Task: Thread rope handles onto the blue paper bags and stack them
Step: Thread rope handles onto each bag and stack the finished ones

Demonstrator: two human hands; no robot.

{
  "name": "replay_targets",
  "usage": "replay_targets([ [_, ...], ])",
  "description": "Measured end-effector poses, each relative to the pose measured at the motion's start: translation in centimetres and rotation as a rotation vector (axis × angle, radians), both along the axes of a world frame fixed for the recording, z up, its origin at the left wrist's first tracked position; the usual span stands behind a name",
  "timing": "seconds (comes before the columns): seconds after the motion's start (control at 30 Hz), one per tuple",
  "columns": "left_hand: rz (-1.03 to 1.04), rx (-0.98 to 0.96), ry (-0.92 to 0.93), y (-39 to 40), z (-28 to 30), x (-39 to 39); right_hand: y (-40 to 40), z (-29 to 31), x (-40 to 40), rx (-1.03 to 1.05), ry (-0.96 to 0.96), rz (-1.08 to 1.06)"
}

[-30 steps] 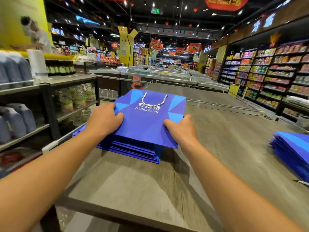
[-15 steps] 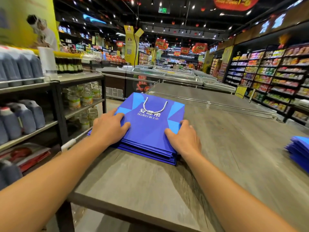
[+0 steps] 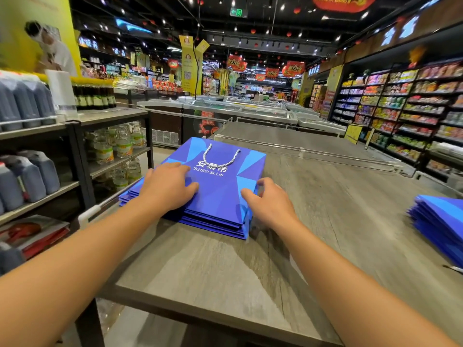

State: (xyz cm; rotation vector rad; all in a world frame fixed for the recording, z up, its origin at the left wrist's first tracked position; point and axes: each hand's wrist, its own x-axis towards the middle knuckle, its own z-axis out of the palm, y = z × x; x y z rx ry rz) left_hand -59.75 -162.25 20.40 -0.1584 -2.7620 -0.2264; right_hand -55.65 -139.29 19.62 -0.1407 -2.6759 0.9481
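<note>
Blue paper bags (image 3: 215, 196) are lying flat in a stack at the left part of a grey table (image 3: 313, 221), and the top bag is showing its white rope handle (image 3: 220, 156) looped over white printed lettering. Fingers of the left hand (image 3: 167, 189) are lying straight and spread on the top bag's left half, pressing down on the paper with the thumb pointing toward the middle. Fingers of the right hand (image 3: 270, 204) are resting loosely bent at the stack's right edge, the thumb lying on the top bag and the fingertips touching the side near the far corner; they are not closing round anything. Both bare forearms are reaching in from the near corners of the view. A second stack of blue bags (image 3: 441, 221) is sitting well apart at the table's right edge. Left of the table, shelves (image 3: 82, 176) are carrying dark jugs (image 3: 37, 176) and clear bottles (image 3: 122, 144). Beyond the table, chest freezers (image 3: 238, 108) are standing in a row, and stocked shelves of packets (image 3: 406, 113) are lining the right wall.
</note>
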Motion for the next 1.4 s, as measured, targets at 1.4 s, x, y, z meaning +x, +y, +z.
replay_targets([
  [1.4,-0.479,1.567,-0.459,40.2,0.4,13.8,29.2,-1.4,23.3,0.283,0.207,-0.445],
])
